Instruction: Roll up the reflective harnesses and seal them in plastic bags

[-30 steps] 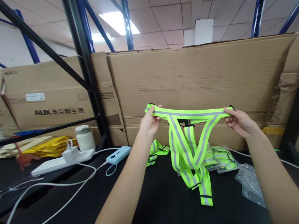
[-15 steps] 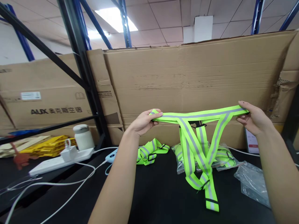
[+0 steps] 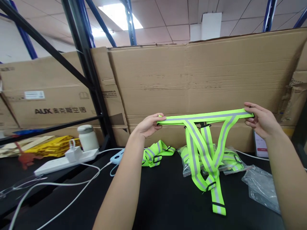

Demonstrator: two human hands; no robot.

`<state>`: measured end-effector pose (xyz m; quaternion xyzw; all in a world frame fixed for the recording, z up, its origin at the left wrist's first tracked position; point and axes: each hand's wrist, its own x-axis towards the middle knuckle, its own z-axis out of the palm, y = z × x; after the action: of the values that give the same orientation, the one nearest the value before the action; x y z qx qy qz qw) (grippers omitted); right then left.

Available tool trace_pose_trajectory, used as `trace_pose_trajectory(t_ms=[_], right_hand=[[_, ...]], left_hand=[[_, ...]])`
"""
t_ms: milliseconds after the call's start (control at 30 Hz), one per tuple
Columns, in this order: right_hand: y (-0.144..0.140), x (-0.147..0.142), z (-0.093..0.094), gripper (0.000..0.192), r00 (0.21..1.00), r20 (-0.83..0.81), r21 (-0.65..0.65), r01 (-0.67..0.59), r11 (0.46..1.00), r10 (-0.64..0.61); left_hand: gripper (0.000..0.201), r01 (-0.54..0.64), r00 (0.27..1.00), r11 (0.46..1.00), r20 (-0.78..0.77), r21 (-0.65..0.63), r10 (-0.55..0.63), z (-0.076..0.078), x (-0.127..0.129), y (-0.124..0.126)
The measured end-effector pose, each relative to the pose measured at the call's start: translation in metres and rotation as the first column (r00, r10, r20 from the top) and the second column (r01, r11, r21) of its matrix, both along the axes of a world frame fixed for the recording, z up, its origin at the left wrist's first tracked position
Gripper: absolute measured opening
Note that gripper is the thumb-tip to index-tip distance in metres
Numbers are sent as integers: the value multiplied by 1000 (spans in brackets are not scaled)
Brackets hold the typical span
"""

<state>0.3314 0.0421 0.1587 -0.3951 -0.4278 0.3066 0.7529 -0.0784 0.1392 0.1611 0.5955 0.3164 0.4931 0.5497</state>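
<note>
A neon-yellow reflective harness [image 3: 201, 118] with grey stripes is stretched level between my two hands. My left hand [image 3: 151, 124] pinches the left end of its waist band, and my right hand [image 3: 260, 118] grips the right end. Its shoulder straps hang down in a crossed bundle, with a black slider buckle [image 3: 211, 186] low on them. Behind the hanging straps lie clear bags [image 3: 187, 167] holding more neon strapping. Another bundled reflective harness [image 3: 154, 154] rests on the black table, right of my left forearm.
Clear plastic bags [image 3: 261, 185] lie beside my right forearm. A phone [image 3: 261, 145] leans at the back right. On the left are a power strip [image 3: 55, 164], white cables, a white jar [image 3: 88, 139] and yellow packets [image 3: 52, 146]. Cardboard [image 3: 192, 76] walls the back.
The harness stays stretched between both hands with almost no movement. The whole view has shifted slightly, and the hanging straps sway a little.
</note>
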Motion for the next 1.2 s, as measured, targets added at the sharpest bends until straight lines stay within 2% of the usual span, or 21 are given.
trace_pose_trajectory(t_ms=[233, 333, 467, 600, 700, 833, 933, 1000, 1100, 1200], right_hand=[[6, 5, -3, 34, 1000, -7, 3, -9, 1000, 9], [11, 8, -5, 30, 997, 40, 18, 66, 998, -66], [16, 15, -11, 25, 971, 174, 1, 166, 986, -164], [17, 17, -18, 29, 942, 326, -110, 125, 986, -83], [17, 14, -22, 29, 910, 409, -163, 141, 976, -63], [20, 11, -27, 28, 859, 507, -139, 157, 978, -66], [25, 11, -31, 27, 820, 566, -133, 188, 973, -81], [27, 11, -32, 25, 809, 581, -132, 202, 970, -89], [28, 9, -32, 21, 789, 605, -128, 235, 964, -112], [24, 6, -28, 22, 760, 642, -139, 238, 961, -96]], left_hand=[[33, -17, 1000, 999, -25, 36, 18, 1, -5, -1], [33, -44, 987, 996, -149, 73, 54, 2, -3, -7], [35, -121, 925, 976, -336, 182, 177, 2, 2, -12], [40, -174, 864, 943, -415, 283, 284, 3, 5, -14], [40, -167, 808, 924, -490, 343, 328, 6, 8, -17], [29, -128, 711, 899, -593, 418, 377, 10, 14, -23], [26, -123, 638, 896, -657, 426, 401, 11, 18, -27], [30, -134, 622, 901, -673, 413, 401, 11, 20, -28], [32, -155, 635, 901, -658, 406, 405, 11, 21, -27], [31, -173, 633, 879, -634, 444, 445, 10, 20, -24]])
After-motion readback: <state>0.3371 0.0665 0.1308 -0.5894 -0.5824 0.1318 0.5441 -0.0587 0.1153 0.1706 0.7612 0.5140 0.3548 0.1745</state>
